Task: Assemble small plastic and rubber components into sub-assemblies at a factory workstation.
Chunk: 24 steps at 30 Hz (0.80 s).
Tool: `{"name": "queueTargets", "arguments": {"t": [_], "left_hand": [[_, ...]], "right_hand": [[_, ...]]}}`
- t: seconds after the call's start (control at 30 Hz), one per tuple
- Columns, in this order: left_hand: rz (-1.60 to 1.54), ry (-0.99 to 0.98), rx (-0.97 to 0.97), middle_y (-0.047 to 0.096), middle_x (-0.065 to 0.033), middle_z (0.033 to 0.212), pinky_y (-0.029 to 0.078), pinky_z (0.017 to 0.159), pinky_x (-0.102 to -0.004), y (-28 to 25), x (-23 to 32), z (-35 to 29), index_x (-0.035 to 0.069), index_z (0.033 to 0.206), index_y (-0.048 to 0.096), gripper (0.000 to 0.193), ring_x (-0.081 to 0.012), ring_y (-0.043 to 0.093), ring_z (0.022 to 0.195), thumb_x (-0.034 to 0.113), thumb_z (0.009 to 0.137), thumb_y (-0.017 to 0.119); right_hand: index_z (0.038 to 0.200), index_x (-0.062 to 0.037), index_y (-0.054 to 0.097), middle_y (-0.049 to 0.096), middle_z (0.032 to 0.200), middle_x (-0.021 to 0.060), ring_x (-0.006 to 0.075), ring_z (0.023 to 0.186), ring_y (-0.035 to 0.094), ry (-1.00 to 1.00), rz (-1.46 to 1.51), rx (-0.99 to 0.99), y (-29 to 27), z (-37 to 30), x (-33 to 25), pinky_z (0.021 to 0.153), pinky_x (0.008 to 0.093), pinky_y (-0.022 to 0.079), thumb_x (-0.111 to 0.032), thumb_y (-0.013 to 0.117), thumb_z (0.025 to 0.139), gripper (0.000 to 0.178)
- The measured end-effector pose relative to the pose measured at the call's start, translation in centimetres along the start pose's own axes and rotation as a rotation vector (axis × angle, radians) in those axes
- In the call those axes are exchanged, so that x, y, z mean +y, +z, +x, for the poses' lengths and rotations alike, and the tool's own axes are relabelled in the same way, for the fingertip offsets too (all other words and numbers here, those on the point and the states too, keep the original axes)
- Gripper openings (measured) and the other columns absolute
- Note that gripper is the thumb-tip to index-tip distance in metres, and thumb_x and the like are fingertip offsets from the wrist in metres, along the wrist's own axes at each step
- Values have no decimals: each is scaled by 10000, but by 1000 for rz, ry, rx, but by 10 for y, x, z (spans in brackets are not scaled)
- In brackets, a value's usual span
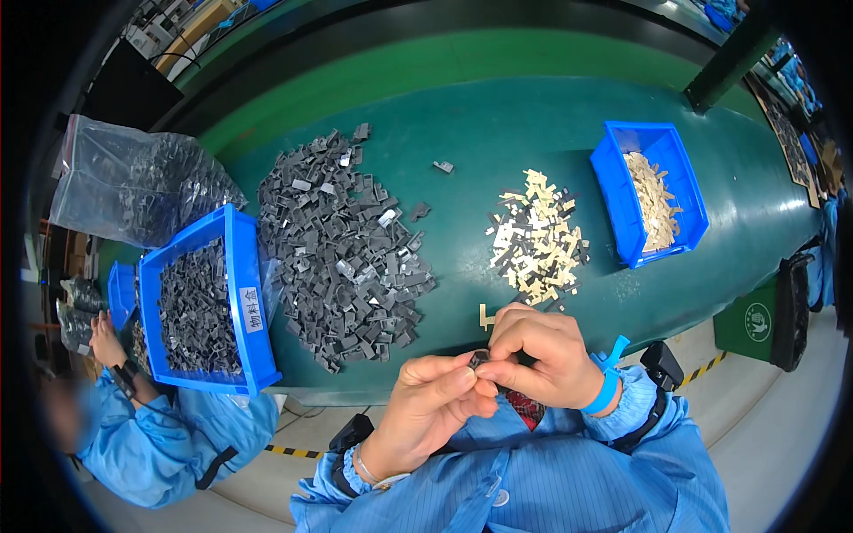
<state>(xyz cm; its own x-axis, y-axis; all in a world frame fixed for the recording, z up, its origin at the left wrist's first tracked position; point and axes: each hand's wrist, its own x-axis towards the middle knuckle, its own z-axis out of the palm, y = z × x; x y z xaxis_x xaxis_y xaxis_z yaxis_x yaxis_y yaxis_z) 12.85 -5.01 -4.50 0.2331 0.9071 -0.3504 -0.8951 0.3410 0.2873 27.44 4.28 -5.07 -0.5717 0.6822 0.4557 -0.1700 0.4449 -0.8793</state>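
Near the front edge of the table my left hand point(435, 391) pinches a small dark grey plastic part point(480, 357) between thumb and finger. My right hand point(546, 355) meets it there, its thumb and fingers closed on the same part, most of which they cover. Just beyond my right hand lies a loose cream L-shaped piece point(485, 316). Past it is a pile of small cream and black pieces point(542, 240). To the left spreads a large heap of dark grey plastic parts point(346, 258).
A blue bin point(240, 311) of dark parts stands left, with a clear plastic bag point(142, 182) of parts behind it. At right is a blue bin point(613, 191) of cream pieces. A green post point(733, 62) rises at the back right. Another person's hand point(107, 342) is far left.
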Motion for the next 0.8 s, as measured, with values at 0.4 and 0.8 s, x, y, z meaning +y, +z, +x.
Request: {"name": "queueTargets", "arguments": {"t": [0.4, 0.8], "left_hand": [[873, 1245, 264, 570, -173, 933, 510, 640, -306, -12, 82, -57, -29, 1056, 549, 270, -222, 594, 759, 21, 791, 562], [2027, 1522, 990, 455, -184, 1244, 363, 936, -343, -18, 137, -66, -69, 1154, 493, 347, -270, 449, 1143, -33, 811, 532]], "right_hand": [[767, -31, 601, 542, 703, 45, 179, 616, 526, -89, -593, -63, -34, 14, -1, 580, 302, 396, -54, 678, 673, 124], [915, -5, 612, 536, 910, 66, 212, 857, 494, -150, -976, -368, -15, -3, -1, 740, 354, 393, -249, 691, 575, 426]]}}
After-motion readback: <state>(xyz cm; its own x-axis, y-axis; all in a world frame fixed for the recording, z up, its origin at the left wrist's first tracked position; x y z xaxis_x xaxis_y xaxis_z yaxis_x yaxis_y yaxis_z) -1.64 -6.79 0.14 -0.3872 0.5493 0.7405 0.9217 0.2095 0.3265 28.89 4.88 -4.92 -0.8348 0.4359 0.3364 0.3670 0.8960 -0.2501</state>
